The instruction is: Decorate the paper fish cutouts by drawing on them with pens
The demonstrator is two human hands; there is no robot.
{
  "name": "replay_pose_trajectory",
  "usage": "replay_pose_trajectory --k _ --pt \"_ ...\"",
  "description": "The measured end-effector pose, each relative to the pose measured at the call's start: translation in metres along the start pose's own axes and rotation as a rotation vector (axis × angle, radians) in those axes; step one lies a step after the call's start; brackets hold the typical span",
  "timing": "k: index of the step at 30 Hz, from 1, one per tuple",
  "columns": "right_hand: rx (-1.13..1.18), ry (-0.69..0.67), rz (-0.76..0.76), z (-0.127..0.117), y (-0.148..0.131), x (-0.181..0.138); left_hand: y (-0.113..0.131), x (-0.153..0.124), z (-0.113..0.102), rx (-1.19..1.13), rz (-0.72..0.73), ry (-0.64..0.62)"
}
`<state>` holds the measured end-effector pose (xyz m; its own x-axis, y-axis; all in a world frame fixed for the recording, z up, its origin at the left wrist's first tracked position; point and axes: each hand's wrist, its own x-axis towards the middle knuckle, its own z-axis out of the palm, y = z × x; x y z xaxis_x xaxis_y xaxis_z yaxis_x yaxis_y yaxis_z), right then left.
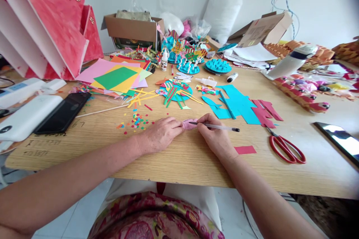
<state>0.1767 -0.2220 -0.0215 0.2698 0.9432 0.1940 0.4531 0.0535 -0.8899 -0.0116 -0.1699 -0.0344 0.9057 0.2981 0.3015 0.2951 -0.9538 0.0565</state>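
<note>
A small pink paper cutout [190, 124] with dark marks on it lies on the table between my hands. My left hand [162, 134] rests at its left end, fingers together and gripping the edge. In my right hand [214, 138] is a pen [221, 126] with a clear barrel and black end, its tip touching the cutout. Behind them lies a blue paper disc [185, 99] with coloured strips and paper fish on it. A red paper strip [245, 149] is beside my right wrist, and red-handled scissors [286, 148] lie farther right.
Small paper dots [138, 120] are scattered left of my hands. Stacked coloured paper [114, 76] lies beyond them. Blue paper pieces [238, 102], a white glue bottle [164, 59] and a black phone [64, 112] are around. A dark-screened device [338, 140] sits at the right edge.
</note>
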Motion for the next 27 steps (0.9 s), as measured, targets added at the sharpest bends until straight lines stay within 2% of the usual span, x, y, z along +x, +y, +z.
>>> replay_pose_trajectory --k 27 --pt "0.007 0.007 0.008 0.0005 -0.0012 -0.0003 -0.0012 0.0009 0.0017 0.009 -0.014 -0.014"
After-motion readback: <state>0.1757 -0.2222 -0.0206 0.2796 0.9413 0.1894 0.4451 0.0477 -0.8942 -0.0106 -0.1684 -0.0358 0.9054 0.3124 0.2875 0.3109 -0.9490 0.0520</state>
